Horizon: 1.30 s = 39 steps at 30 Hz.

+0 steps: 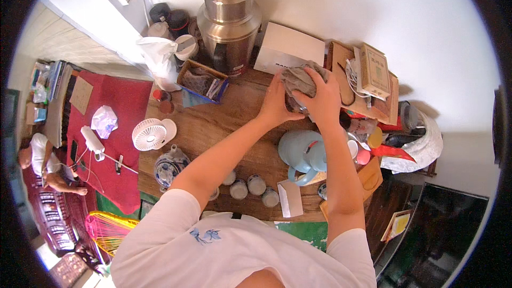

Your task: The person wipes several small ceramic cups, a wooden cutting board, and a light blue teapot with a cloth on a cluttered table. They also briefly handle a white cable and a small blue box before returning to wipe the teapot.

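Note:
My left hand [276, 101] and my right hand [323, 98] are curled around a crumpled grey-brown cloth [303, 81] above the far middle of the wooden table [224, 120]. The right fingers spread over the cloth's top and side, while the left hand grips the other side. Between my palms, below the cloth, a dark shiny surface shows; what it belongs to is mostly hidden. A white box [290, 48] lies just behind the cloth. Nearer to me, beside my right forearm, stands a light blue kettle [296, 149].
A steel vacuum flask [229, 26] stands at the back. To the left are a small white fan [152, 134], a patterned teapot [169, 166] and an open box [200, 80]. Several cups [256, 184] line the near edge. Jars and a cardboard box [374, 72] crowd the right.

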Tool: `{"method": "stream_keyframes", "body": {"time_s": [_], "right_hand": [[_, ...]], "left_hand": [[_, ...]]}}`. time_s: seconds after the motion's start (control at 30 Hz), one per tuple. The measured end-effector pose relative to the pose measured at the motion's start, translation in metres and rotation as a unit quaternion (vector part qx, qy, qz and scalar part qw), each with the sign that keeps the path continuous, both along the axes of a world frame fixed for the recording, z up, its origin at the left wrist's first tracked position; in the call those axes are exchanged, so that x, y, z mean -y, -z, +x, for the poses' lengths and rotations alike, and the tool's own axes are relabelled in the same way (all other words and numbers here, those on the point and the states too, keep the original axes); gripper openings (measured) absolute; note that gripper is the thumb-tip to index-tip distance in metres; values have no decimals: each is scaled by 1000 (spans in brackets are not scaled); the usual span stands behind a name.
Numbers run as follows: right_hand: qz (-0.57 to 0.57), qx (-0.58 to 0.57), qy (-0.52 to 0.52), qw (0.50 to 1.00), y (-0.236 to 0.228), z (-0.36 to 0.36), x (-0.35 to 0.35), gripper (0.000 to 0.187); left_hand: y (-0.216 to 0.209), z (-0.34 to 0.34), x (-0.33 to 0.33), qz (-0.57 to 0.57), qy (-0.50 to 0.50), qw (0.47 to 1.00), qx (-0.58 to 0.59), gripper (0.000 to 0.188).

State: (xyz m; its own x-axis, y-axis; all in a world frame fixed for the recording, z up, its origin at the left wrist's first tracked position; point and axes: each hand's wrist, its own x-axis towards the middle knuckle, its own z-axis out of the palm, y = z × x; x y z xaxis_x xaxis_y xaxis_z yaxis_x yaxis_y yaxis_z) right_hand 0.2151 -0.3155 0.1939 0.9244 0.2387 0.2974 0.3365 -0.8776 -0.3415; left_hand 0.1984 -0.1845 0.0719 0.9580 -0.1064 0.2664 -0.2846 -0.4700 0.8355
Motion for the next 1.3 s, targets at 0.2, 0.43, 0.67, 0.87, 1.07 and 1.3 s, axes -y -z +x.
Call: {"method": "stream_keyframes", "body": {"time_s": [0.2, 0.43, 0.67, 0.87, 1.07, 1.3], "right_hand": [[-1, -113, 63, 992, -2, 14, 8, 68], [41, -103, -2, 994, 0, 4, 10, 60], [71, -180, -32, 981, -11, -47, -37, 57], [131, -193, -61, 971, -12, -88, -68, 53], [171, -228, -91, 954, -8, -116, -77, 52], [232, -199, -113, 945, -32, -86, -53, 53]], "left_hand": [[-12, 6, -9, -21, 27, 998, -48, 127], [-23, -22, -19, -16, 9, 998, -56, 122], [-33, -83, -65, 20, -22, 991, -130, 119], [-45, -124, -100, -7, -18, 983, -181, 122], [-42, -153, -123, 73, 43, 980, -177, 122], [-46, -167, -142, -15, 55, 982, -181, 119]]}}
